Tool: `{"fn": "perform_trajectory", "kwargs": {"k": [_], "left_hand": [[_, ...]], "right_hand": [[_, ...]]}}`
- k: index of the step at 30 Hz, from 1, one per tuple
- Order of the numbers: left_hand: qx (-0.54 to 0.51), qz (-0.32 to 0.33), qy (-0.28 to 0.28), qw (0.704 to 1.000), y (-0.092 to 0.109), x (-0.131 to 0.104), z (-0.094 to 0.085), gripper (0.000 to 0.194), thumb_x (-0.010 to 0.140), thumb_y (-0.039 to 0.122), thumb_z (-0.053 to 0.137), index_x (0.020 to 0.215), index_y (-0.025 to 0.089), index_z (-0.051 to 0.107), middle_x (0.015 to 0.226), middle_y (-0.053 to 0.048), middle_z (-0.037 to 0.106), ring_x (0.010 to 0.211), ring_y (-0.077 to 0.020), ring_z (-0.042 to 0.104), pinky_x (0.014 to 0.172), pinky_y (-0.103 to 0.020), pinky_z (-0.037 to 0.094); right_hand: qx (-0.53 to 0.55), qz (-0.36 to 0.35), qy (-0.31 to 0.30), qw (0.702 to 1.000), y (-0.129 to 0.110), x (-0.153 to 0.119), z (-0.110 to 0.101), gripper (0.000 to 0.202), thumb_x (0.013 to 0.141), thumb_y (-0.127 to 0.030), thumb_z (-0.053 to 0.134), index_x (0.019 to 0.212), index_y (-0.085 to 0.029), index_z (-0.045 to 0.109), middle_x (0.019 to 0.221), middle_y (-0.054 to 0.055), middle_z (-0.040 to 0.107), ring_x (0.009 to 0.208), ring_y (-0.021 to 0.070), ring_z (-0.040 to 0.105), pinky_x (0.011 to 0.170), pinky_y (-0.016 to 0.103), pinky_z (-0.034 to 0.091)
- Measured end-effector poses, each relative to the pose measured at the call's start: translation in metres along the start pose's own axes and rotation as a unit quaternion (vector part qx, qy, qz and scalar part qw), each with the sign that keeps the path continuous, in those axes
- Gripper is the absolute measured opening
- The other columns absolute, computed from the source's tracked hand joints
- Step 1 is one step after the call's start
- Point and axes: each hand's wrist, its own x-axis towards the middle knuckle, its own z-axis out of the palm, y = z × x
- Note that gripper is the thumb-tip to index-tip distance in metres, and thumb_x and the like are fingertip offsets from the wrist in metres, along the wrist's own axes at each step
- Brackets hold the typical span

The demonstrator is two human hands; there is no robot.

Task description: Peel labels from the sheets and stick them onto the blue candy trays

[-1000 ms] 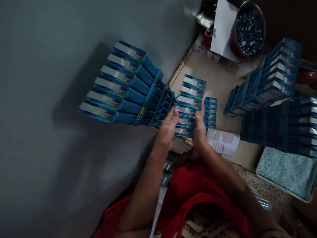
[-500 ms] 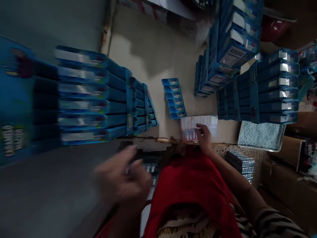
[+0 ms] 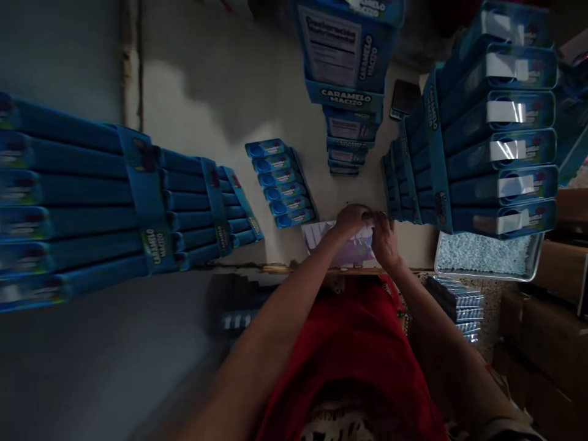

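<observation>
A pale sheet with white strips and a pinkish, glossy part, which looks like a sheet of labels (image 3: 316, 234), lies at the near table edge. My left hand (image 3: 353, 220) reaches over it, fingers closed in a pinch at its far right corner. Right beside, my right hand (image 3: 384, 242) has thumb and fingers pressed together at the sheet's right edge. The fingertips meet; any small piece between them is too dim to make out. Just left of the sheet, a banded pack of slim blue boxes (image 3: 282, 184) rests on the table.
Tall stacks of banded blue boxes stand left (image 3: 101, 202), at the back (image 3: 349, 92) and right (image 3: 496, 147). A dark phone (image 3: 405, 98) lies between the right stacks. A metal tray (image 3: 482, 274) of pale blue pieces sits at right, above silvery packs (image 3: 459, 306) and cardboard boxes (image 3: 542, 343).
My left hand has moved from low on the left, off the table, up to the sheet and joined my right hand. The view has shifted to the right.
</observation>
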Motion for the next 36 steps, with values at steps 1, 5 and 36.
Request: {"fn": "perform_trajectory", "kwargs": {"k": [1, 5, 36], "left_hand": [[0.008, -0.007, -0.002, 1.000, 0.000, -0.005, 0.000, 0.028, 0.096, 0.028, 0.060, 0.111, 0.020, 0.082, 0.113, -0.010, 0.081, 0.105, -0.0246, 0.072, 0.087, -0.030, 0.050], [0.037, -0.034, 0.011, 0.999, 0.000, -0.014, -0.001, 0.028, 0.093, 0.030, 0.063, 0.109, 0.019, 0.083, 0.111, -0.012, 0.081, 0.104, -0.0264, 0.073, 0.085, -0.032, 0.050], [0.101, -0.039, 0.008, 0.994, 0.019, -0.026, -0.009, 0.031, 0.095, 0.020, 0.052, 0.105, 0.019, 0.081, 0.112, -0.012, 0.078, 0.106, -0.0272, 0.070, 0.086, -0.035, 0.049]], "right_hand": [[-0.003, 0.003, 0.003, 1.000, -0.001, 0.000, 0.001, 0.059, 0.101, -0.013, 0.038, 0.160, -0.013, 0.045, 0.158, 0.020, 0.050, 0.137, 0.0357, 0.047, 0.113, 0.054, 0.044], [-0.020, -0.008, -0.022, 1.000, -0.003, 0.002, 0.001, 0.057, 0.102, -0.015, 0.036, 0.158, -0.012, 0.048, 0.158, 0.019, 0.051, 0.130, 0.0360, 0.047, 0.110, 0.053, 0.044], [-0.024, -0.080, -0.078, 0.993, 0.002, -0.017, -0.034, 0.024, 0.098, -0.017, 0.055, 0.116, -0.016, 0.070, 0.163, 0.017, 0.049, 0.150, 0.0337, 0.041, 0.122, 0.054, 0.035]]}}
